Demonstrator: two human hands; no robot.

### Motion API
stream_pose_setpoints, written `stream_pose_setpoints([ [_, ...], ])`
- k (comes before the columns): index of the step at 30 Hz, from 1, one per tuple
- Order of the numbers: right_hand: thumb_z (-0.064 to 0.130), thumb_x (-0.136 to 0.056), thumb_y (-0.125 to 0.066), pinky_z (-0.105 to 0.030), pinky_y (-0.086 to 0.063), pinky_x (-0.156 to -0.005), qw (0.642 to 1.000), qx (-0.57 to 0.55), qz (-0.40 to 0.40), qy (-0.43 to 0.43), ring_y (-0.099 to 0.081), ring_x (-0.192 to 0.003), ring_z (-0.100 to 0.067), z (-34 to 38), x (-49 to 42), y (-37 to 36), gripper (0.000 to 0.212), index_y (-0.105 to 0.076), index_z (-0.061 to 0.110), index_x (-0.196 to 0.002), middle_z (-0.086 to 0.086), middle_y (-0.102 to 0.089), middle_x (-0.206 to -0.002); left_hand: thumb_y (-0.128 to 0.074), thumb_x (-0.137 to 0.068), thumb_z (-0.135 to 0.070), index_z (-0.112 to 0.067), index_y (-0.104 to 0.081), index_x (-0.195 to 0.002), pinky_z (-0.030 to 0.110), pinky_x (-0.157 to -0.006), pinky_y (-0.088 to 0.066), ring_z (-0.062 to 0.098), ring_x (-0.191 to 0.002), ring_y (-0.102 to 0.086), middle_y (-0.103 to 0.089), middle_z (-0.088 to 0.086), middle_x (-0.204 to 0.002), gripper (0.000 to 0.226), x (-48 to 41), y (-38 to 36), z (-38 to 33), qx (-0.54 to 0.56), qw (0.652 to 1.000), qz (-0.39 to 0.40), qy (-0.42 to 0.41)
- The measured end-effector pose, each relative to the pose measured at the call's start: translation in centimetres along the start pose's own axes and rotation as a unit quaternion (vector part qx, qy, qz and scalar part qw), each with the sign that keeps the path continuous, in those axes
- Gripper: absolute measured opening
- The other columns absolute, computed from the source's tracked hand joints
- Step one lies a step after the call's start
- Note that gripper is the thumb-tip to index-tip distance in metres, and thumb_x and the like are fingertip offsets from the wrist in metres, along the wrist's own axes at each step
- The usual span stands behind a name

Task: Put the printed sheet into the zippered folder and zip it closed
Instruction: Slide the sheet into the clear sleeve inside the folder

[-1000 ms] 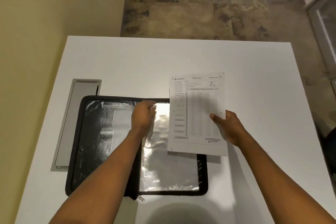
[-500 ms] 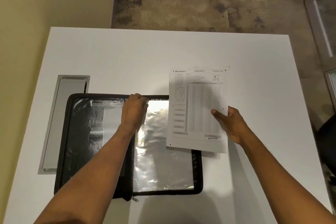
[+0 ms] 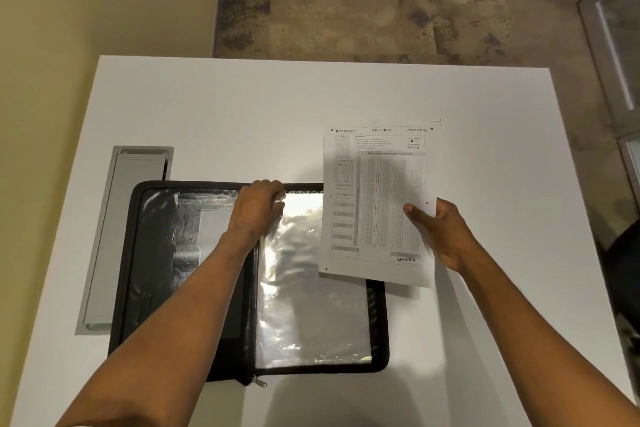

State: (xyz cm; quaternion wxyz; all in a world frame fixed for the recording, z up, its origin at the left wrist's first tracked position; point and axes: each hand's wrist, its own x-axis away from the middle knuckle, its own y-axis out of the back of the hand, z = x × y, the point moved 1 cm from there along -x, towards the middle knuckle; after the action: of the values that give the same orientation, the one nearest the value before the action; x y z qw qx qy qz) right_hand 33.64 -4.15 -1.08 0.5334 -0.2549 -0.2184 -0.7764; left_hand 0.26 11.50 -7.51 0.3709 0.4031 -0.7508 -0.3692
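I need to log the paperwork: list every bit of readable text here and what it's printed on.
All on the printed sheet in the right hand:
"VIDYAPEETH", top left
"OMR SHEET", top centre
"Original Copy", top right
"ENTERED", stamp near the bottom right
Instructions, grid numbers and side boxes: too small to read.
Folder: no text seen.

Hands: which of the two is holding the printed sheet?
The right hand grips the printed sheet at its right edge, thumb on top. The left hand pinches the clear sleeve in the open folder.
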Motion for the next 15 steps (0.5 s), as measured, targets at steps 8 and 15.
stream_pose_setpoints([
  [8, 0.022, -0.094, -0.073, -0.023, -0.063, -0.075, 0.999, 0.025, -0.009, 0.035, -0.078, -0.096, -0.013, 2.7, -0.9, -1.0, 0.017, -0.072, 0.029, -0.11, 0.006, -0.08, -0.107, -0.065, -0.088, -0.026, -0.03, -0.077, -0.091, 0.04, -0.092, -0.036, 0.019, -0.101, -0.059, -0.068, -0.008, -0.1, 0.012, -0.5, 0.5, -0.4, -0.057, 0.998, 0.025, -0.016],
  [15, 0.023, -0.095, -0.073, -0.022, -0.061, -0.087, 0.991, 0.067, -0.021, 0.112, -0.075, -0.103, -0.008, 7.8, -3.8, -2.7, 0.029, -0.07, 0.023, -0.124, 0.012, -0.078, -0.109, -0.06, -0.086, -0.027, -0.034, -0.069, -0.096, 0.038, -0.079, -0.022, 0.014, -0.093, -0.057, -0.07, -0.014, -0.081, 0.015, -0.9, 0.5, -1.0, -0.004, 0.998, 0.061, 0.001],
])
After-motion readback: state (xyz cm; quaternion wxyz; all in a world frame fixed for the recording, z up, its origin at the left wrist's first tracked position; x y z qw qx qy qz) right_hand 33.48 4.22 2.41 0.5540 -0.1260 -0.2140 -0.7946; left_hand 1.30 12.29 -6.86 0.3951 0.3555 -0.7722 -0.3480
